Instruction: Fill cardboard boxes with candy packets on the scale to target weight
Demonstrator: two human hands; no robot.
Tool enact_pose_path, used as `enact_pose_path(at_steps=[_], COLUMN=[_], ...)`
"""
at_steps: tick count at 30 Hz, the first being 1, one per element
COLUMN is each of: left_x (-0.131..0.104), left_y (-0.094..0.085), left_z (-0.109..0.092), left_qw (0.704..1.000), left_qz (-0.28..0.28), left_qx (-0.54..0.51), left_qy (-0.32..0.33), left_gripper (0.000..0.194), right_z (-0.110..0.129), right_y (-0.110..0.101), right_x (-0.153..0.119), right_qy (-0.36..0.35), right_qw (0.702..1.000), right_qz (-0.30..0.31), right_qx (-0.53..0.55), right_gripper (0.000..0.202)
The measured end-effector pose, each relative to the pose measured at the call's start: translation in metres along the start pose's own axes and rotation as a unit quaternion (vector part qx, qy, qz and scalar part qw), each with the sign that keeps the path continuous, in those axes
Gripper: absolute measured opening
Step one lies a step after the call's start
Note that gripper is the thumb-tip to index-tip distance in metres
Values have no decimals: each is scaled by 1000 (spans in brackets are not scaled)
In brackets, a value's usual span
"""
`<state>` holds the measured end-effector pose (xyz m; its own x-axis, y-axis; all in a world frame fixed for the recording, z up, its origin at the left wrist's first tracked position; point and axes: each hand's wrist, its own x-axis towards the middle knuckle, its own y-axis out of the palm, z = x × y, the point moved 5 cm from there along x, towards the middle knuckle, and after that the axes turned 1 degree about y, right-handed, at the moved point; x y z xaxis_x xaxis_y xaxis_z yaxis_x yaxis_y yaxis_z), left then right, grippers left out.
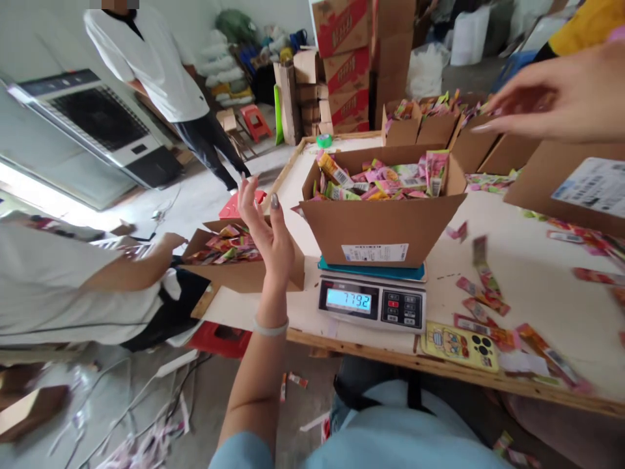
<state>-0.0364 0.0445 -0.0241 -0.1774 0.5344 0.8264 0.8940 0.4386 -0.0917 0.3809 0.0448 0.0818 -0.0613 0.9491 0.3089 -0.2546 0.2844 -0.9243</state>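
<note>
Head view shows the left hand (279,251) open and empty, its fingers raised, just left of a cardboard box (312,225) filled with small packets (385,177). That box sits on a scale (374,305) (its screen seems to read 7792). Blurred, the right hand (551,98) hangs open, fingers extended, up and to the right of the box, apart from it, near a labelled carton (540,176).
</note>
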Motion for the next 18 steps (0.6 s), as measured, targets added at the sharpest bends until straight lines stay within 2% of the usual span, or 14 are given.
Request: enact_pose_path(at_steps=[2,5,7,9,13,18], left_x=[-1,-2,-2,-2,-2,-16], left_y=[3,1,-3,-7,-9,4], left_z=[-4,-7,-7,-6,-5,-4], left_qw=[1000,1000,1000,1000,1000,998], left_qz=[4,5,4,3,2,12], left_qx=[-5,-9,-4,0,-1,-17], left_qy=[-5,-7,-14,-19,-22,-52], left_gripper=[52,50,48,47,47,47], right_z=[30,77,93,95,86,86], right_y=[11,43,59,67,70,68], right_x=[8,29,40,45,39,29], right_qy=[4,-82,-129,-136,-109,-136], right_qw=[997,981,968,961,949,950], right_qz=[36,151,197,225,285,267], right_qx=[-64,-89,-90,-90,-73,-87], right_gripper=[70,68,78,82,68,47])
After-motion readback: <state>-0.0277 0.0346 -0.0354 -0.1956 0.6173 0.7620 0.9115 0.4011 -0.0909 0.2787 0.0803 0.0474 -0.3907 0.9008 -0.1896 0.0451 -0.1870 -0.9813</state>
